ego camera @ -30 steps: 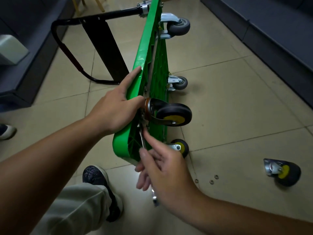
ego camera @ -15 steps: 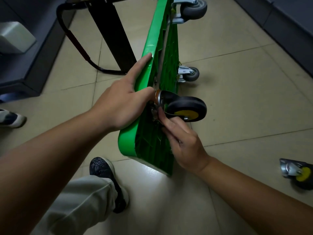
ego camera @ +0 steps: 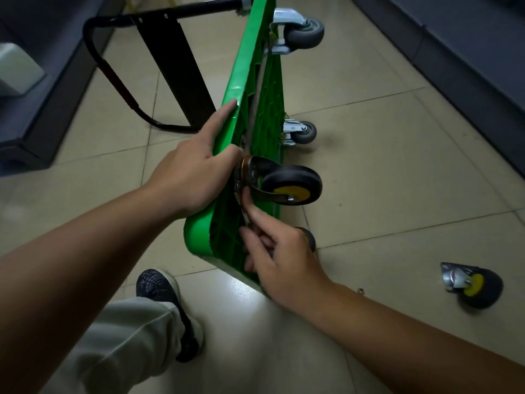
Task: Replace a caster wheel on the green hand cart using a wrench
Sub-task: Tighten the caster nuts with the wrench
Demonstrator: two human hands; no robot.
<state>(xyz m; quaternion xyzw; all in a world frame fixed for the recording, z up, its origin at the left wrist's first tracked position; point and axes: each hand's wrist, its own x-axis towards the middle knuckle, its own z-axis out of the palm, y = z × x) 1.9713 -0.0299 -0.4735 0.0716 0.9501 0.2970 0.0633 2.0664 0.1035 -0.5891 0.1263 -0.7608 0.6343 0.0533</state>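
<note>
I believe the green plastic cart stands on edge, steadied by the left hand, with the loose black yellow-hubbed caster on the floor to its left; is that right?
Not quite: the head view shows the loose black yellow-hubbed caster to the right of the green plastic cart; the left hand does steady it.

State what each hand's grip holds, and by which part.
The left grip holds the green cart by its upper edge, beside the caster. The right grip holds the wrench by its shaft.
</note>
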